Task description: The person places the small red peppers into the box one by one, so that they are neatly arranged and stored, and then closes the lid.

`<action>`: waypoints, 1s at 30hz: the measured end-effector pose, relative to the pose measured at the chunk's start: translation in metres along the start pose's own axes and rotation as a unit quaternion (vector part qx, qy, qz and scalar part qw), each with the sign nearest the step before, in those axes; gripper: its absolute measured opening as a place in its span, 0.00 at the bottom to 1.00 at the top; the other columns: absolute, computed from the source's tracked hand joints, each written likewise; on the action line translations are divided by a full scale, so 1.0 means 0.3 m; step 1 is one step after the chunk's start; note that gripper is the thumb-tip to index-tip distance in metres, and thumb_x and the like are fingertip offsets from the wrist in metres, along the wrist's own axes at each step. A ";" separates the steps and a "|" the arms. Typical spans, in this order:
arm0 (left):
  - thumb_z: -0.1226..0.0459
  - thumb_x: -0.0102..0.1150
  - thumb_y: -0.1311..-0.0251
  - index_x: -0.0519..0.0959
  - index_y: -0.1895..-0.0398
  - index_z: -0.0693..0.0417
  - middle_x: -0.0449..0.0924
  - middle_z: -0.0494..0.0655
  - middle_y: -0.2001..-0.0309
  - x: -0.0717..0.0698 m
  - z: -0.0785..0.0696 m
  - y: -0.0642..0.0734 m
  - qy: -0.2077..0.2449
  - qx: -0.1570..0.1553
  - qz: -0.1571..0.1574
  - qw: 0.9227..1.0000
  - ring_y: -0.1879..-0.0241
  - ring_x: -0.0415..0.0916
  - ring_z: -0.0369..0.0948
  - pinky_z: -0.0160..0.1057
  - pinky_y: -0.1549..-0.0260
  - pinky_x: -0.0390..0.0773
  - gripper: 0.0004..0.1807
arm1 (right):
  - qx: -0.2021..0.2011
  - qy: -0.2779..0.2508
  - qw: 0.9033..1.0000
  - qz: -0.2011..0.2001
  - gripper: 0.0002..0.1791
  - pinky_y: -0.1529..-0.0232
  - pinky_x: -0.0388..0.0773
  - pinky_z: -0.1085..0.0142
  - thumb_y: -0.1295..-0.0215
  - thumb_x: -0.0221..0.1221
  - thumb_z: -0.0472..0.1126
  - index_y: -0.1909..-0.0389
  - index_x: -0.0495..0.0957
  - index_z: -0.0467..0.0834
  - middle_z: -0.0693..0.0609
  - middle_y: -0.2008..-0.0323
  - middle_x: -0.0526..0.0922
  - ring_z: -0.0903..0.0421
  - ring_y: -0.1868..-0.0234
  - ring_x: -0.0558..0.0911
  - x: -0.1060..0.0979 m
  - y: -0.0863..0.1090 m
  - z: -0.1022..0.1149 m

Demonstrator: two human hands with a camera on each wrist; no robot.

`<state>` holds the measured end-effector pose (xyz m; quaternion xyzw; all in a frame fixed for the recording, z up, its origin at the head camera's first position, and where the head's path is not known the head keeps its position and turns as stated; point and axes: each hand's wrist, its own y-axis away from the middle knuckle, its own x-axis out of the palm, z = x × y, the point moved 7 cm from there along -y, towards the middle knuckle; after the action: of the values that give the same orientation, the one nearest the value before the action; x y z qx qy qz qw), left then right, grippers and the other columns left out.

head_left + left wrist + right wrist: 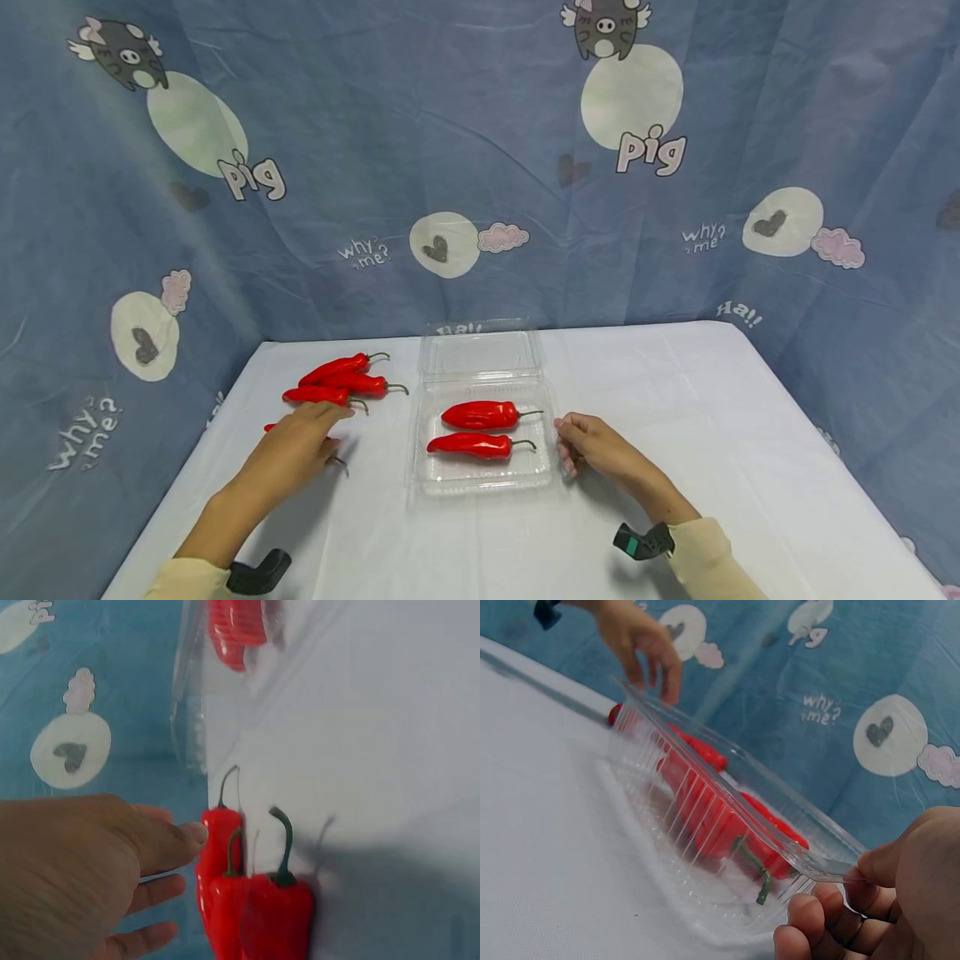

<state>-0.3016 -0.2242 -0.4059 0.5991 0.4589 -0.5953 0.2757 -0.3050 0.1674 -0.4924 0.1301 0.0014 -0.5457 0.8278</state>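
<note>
A clear plastic clamshell box [487, 478] stands on the table with its lid [480, 357] folded back. Inside lie two red peppers, an upper one [480, 415] and a lower one [471, 446], stems to the right. My right hand [600, 446] pinches the box's right rim between thumb and fingers, as the right wrist view shows. Left of the box, my left hand [296, 446], fingers apart and nothing held, hovers over a red pepper [268, 427] that it mostly hides. Just beyond it is a group of red peppers [360, 383], also seen as peppers [277, 919] in the left wrist view.
A white cloth covers the table [675, 392]. Behind and at the sides hangs a blue printed curtain [337, 167], meeting the table's back edge. The opened lid reaches close to that edge.
</note>
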 end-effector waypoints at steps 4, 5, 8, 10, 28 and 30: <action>0.72 0.75 0.50 0.80 0.43 0.57 0.80 0.57 0.44 0.000 0.036 0.019 -0.004 -0.020 0.016 1.000 0.42 0.75 0.57 0.62 0.47 0.77 0.28 | 0.000 0.000 1.000 -0.001 0.16 0.74 0.75 0.66 0.19 0.46 0.44 0.67 0.68 0.38 0.51 0.75 0.74 0.58 0.78 0.76 0.001 -0.001 0.004; 0.72 0.75 0.51 0.80 0.43 0.57 0.79 0.58 0.44 0.000 0.044 0.024 -0.006 -0.022 0.018 1.000 0.42 0.75 0.58 0.62 0.48 0.77 0.28 | 0.000 0.000 1.000 0.000 0.16 0.74 0.75 0.66 0.19 0.46 0.44 0.67 0.68 0.38 0.51 0.75 0.74 0.58 0.78 0.76 0.002 -0.002 0.005; 0.73 0.75 0.53 0.81 0.44 0.58 0.80 0.59 0.45 0.003 0.067 0.035 -0.019 -0.028 0.027 0.999 0.44 0.75 0.59 0.63 0.50 0.78 0.28 | 0.001 0.000 1.000 0.001 0.16 0.74 0.75 0.66 0.19 0.46 0.44 0.67 0.68 0.38 0.51 0.75 0.74 0.58 0.78 0.76 0.002 -0.002 0.004; 0.74 0.75 0.54 0.81 0.45 0.59 0.80 0.59 0.46 0.009 0.081 0.041 -0.028 -0.033 0.033 0.999 0.47 0.76 0.59 0.63 0.51 0.78 0.28 | -0.001 0.000 1.000 0.003 0.16 0.74 0.75 0.66 0.18 0.45 0.44 0.67 0.68 0.38 0.51 0.75 0.74 0.58 0.78 0.76 0.001 -0.002 0.005; 0.67 0.79 0.55 0.80 0.44 0.60 0.79 0.61 0.43 0.063 0.126 0.053 -0.047 -0.058 0.078 0.994 0.41 0.72 0.62 0.65 0.45 0.74 0.31 | -0.003 -0.001 1.000 0.006 0.17 0.74 0.75 0.66 0.18 0.45 0.44 0.66 0.69 0.37 0.50 0.75 0.74 0.58 0.78 0.76 0.001 0.003 0.005; 0.67 0.79 0.55 0.80 0.44 0.60 0.79 0.61 0.43 0.068 0.130 0.052 -0.049 -0.056 0.080 0.994 0.41 0.72 0.61 0.65 0.44 0.73 0.31 | -0.003 -0.001 1.000 0.007 0.17 0.74 0.75 0.66 0.18 0.45 0.45 0.67 0.69 0.37 0.50 0.75 0.74 0.58 0.78 0.76 0.001 0.003 0.004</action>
<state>-0.3084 -0.2605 -0.4345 0.5874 0.4278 -0.5734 0.3784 -0.3043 0.1671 -0.4911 0.1269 0.0011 -0.5401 0.8320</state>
